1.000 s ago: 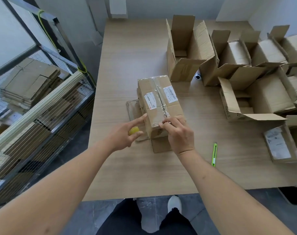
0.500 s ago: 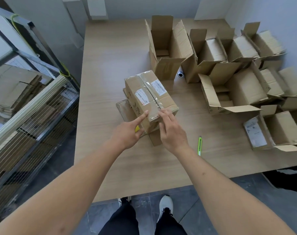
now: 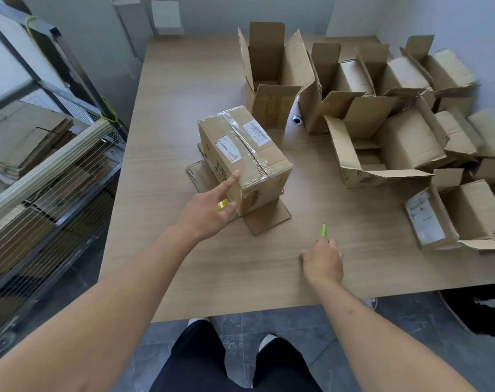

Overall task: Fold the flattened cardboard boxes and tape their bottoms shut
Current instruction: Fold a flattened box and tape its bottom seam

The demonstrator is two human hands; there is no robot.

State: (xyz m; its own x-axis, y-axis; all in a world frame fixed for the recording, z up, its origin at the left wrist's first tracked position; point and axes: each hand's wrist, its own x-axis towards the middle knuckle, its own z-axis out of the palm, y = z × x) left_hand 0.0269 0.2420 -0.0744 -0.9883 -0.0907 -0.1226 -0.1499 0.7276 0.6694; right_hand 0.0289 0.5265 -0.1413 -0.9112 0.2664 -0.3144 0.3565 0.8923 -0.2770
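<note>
While the taped cardboard box stands bottom-up near the middle of the wooden worktop, its lower flaps splayed flat against the surface, the left hand rests at its near left corner, forefinger stretched onto the top edge and the other fingers curled around a small yellow object that cannot be identified. Clear tape runs along the box's centre seam, crossing between two white labels. The right hand lies well apart from the box, near the front edge of the worktop, fingers loosely spread and holding nothing, its fingertips just at the near end of a green pen-like tool. Behind and to the right stands a cluster of assembled open boxes, flaps up or hanging outward; the interiors that show hold nothing. A small tape roll sits between two of them. On the wire rack at left lie stacks of flattened cardboard.
</note>
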